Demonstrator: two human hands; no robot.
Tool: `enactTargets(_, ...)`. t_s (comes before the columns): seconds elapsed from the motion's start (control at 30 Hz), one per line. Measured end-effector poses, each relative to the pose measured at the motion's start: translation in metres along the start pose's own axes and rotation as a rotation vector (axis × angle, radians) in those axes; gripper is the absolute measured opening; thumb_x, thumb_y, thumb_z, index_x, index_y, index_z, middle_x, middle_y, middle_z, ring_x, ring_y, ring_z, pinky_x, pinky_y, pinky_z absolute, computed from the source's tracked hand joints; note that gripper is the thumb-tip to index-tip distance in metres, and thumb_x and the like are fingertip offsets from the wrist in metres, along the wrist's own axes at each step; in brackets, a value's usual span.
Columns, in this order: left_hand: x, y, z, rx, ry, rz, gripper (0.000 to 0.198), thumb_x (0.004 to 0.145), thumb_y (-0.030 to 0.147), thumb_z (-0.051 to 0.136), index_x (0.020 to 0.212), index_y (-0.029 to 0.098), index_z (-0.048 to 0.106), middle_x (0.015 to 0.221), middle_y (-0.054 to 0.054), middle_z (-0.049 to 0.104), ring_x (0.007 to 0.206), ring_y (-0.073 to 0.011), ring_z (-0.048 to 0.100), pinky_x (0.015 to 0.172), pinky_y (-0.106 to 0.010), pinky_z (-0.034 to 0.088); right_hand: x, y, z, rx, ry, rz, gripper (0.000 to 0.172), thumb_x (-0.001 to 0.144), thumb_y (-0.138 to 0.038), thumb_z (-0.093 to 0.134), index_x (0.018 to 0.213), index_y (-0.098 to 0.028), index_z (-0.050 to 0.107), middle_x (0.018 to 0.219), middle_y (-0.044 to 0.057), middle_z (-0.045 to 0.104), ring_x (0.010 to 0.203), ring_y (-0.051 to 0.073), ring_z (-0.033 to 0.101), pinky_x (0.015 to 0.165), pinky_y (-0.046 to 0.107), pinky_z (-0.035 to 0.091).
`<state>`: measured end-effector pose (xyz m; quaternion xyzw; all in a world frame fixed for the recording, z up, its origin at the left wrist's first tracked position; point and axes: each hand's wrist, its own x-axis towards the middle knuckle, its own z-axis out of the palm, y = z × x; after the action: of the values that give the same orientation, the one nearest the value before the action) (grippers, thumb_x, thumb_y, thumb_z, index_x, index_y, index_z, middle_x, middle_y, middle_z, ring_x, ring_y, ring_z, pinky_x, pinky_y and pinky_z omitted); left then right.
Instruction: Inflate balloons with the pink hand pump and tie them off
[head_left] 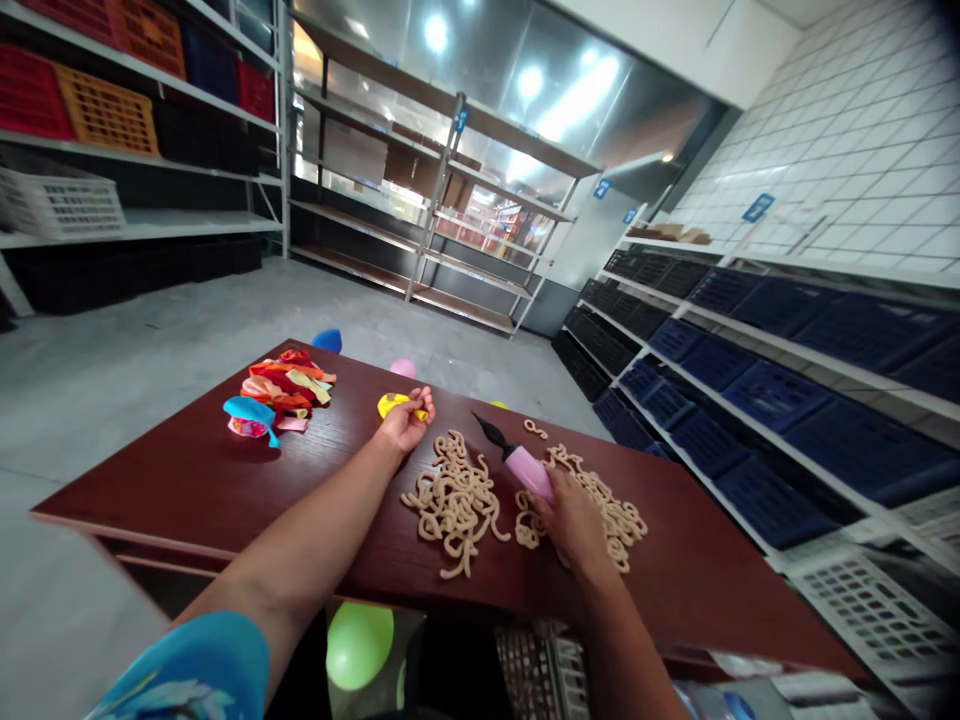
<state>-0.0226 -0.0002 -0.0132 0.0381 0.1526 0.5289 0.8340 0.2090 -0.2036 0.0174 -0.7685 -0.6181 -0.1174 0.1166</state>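
My left hand [409, 420] is curled round a yellow balloon [391, 403], which looks limp, over the dark red table [330, 490]. In my right hand [571, 515] is a pink hand pump [531, 473], its black nozzle pointing up and to the left. The nozzle and the balloon are apart. One heap of tan twisted pieces [457, 500] lies between my hands, and another heap [619, 510] is beside and partly behind my right hand. At the table's left lie flat balloons in red, orange and cream [281, 383], with a blue balloon [251, 410] in front.
A green balloon [360, 645] is below the near table edge. Beyond the far edge show a blue balloon [328, 341] and a pink one [403, 368]. Shelves with dark blue crates [780, 400] stand right, bare metal racks [450, 200] behind, and shelves with coloured crates [109, 108] left.
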Motion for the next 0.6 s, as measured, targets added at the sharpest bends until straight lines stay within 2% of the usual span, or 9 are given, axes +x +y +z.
enactTargets(0.1,0.001,0.002,0.000,-0.030,0.035,0.008,0.026,0.073,-0.007,0.043,0.081,0.015,0.054,0.084,-0.004,0.064,0.069,-0.0102,0.061,0.062,-0.024,0.050,-0.006,-0.021,-0.006,0.120,0.051,-0.137,0.048,0.077,-0.032,0.054,0.123,-0.020,0.045,0.115,0.011,0.055,0.103,0.024,0.052,0.086,0.037,0.040)
enactTargets(0.2,0.001,0.004,0.000,-0.048,0.042,0.021,0.025,0.072,-0.007,0.044,0.080,0.014,0.054,0.082,-0.004,0.063,0.066,-0.0107,0.061,0.060,-0.024,0.050,-0.012,-0.036,-0.011,0.144,0.044,-0.195,0.048,0.078,-0.029,0.054,0.125,-0.022,0.044,0.117,0.009,0.054,0.103,0.024,0.051,0.087,0.038,0.041)
enactTargets(0.43,0.003,0.001,0.000,-0.096,-0.026,0.026,0.023,0.072,-0.007,0.044,0.080,0.013,0.051,0.077,-0.005,0.063,0.059,-0.0107,0.060,0.056,-0.024,0.049,-0.015,-0.051,-0.013,0.052,0.009,-0.173,0.048,0.077,-0.026,0.054,0.124,-0.021,0.045,0.116,0.009,0.055,0.102,0.024,0.051,0.086,0.037,0.041)
enactTargets(0.6,0.000,-0.007,0.001,-0.013,-0.044,0.040,0.035,0.069,-0.010,0.047,0.091,0.016,0.048,0.080,-0.005,0.064,0.059,-0.0112,0.061,0.054,-0.022,0.048,-0.014,-0.064,-0.018,0.001,0.003,-0.150,0.047,0.078,-0.026,0.055,0.124,-0.021,0.046,0.114,0.009,0.056,0.100,0.024,0.052,0.085,0.035,0.040)
